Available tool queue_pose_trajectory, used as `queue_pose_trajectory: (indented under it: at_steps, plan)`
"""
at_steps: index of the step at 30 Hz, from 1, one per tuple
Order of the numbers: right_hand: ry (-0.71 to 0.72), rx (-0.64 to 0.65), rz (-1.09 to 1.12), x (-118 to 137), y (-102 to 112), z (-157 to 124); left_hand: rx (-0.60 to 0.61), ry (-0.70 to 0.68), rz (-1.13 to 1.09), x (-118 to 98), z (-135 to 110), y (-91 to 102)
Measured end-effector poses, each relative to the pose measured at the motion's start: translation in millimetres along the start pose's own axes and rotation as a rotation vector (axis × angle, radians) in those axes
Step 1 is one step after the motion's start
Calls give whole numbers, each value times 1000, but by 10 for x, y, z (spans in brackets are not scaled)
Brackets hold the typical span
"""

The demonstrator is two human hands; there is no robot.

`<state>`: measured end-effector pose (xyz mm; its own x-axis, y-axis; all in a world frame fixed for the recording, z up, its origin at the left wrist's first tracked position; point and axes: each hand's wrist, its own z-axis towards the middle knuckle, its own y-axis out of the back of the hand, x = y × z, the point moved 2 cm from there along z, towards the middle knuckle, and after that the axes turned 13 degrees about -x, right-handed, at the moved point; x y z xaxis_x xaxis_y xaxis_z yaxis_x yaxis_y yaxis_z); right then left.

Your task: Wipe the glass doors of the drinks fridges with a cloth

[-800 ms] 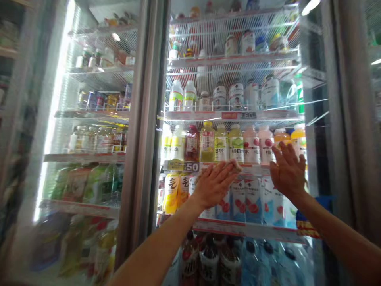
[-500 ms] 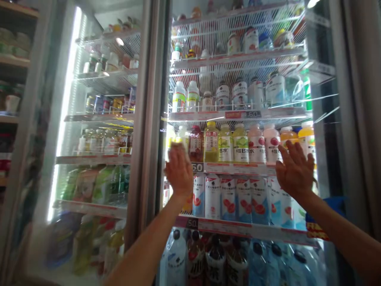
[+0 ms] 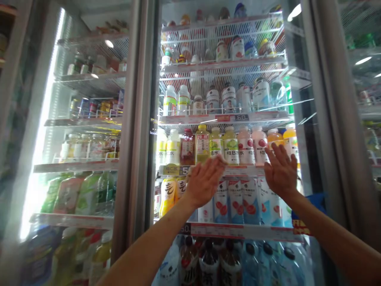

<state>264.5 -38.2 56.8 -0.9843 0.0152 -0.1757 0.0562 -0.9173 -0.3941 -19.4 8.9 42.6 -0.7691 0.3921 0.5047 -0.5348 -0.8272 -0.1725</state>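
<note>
My left hand (image 3: 205, 180) lies flat at the glass door of a drinks cooler, its fingers stretched out and slanting up to the right. A pale edge shows by its fingertips; I cannot make out what it is. My right hand (image 3: 281, 171) rests flat with fingers spread at the right part of the same door. Behind the glass, a row of juice bottles (image 3: 230, 147) stands on a shelf at fingertip height. Below them are printed drink cartons (image 3: 235, 200), partly hidden by my left hand and forearm.
A metal door frame (image 3: 135, 131) divides this cooler from another stocked one on the left. Dark-capped bottles (image 3: 208, 258) fill the lowest visible shelf. A blue and red sign (image 3: 306, 216) sits behind my right forearm. More shelves of bottles (image 3: 235, 47) rise above.
My left hand has swept right and slightly down across the glass, uncovering yellow cartons at the left. My right hand keeps its place on the door. The view has shifted slightly to the right.
</note>
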Motion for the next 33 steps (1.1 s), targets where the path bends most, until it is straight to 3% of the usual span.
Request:
queue_pose_trajectory:
  at_steps: [1, 2, 3, 6, 7, 8, 10, 12, 13, 14, 15, 16, 18, 19, 20, 21, 24, 25, 26, 30, 31, 32, 33]
  plan:
    - [3, -8, 6, -1, 3, 1, 20, -97, -27, -16, 61, -24]
    - [5, -18, 12, -4, 5, 1, 16, -98, -22, 55, 135, -35]
    - [6, -28, 15, -7, 5, 0, -10, -1, 15, 198, 216, -33]
    - [11, -48, 19, -14, -2, -3, -144, 505, 177, 654, 346, 17]
    - [13, -50, 18, -15, -3, -2, -148, 579, 197, 682, 330, 28]
    - [15, -48, 17, -16, -3, -2, -120, 556, 188, 622, 286, 32]
    - [14, -37, 16, -17, 2, 2, 2, 245, 84, 302, 126, 35]
    - [9, -21, 15, -17, 8, 5, 90, -227, -77, -53, -93, 73]
    - [5, -16, 15, -16, 11, 6, 113, -398, -141, -143, -184, 105]
    - [2, -16, 16, -15, 11, 6, 122, -454, -159, -146, -236, 136]
    - [-2, -19, 18, -13, 11, 7, 103, -402, -134, -73, -241, 164]
    - [-5, -22, 21, -11, 9, 7, 57, -251, -69, 54, -212, 189]
    - [-16, -24, 27, -8, 4, 8, -80, 178, 110, 335, -138, 235]
    - [-19, -23, 29, -7, 2, 7, -126, 325, 170, 411, -125, 251]
    - [-23, -21, 29, -6, 3, 6, -133, 372, 188, 424, -129, 255]
    - [-24, -15, 29, -6, 5, 4, -101, 307, 159, 381, -148, 252]
    - [-24, 14, 28, -11, 20, -12, 91, -200, -55, 183, -278, 247]
    - [-25, 24, 29, -14, 25, -20, 118, -267, -79, 201, -313, 258]
    - [-26, 30, 30, -18, 29, -29, 108, -223, -58, 280, -325, 273]
    - [-28, 19, 43, -23, 36, -50, -130, 443, 215, 714, -337, 364]
    - [-29, 18, 45, -20, 36, -50, -147, 487, 231, 704, -360, 380]
    - [-31, 20, 45, -14, 35, -47, -133, 432, 202, 631, -385, 388]
    - [-32, 26, 44, -8, 34, -44, -81, 284, 129, 509, -408, 387]
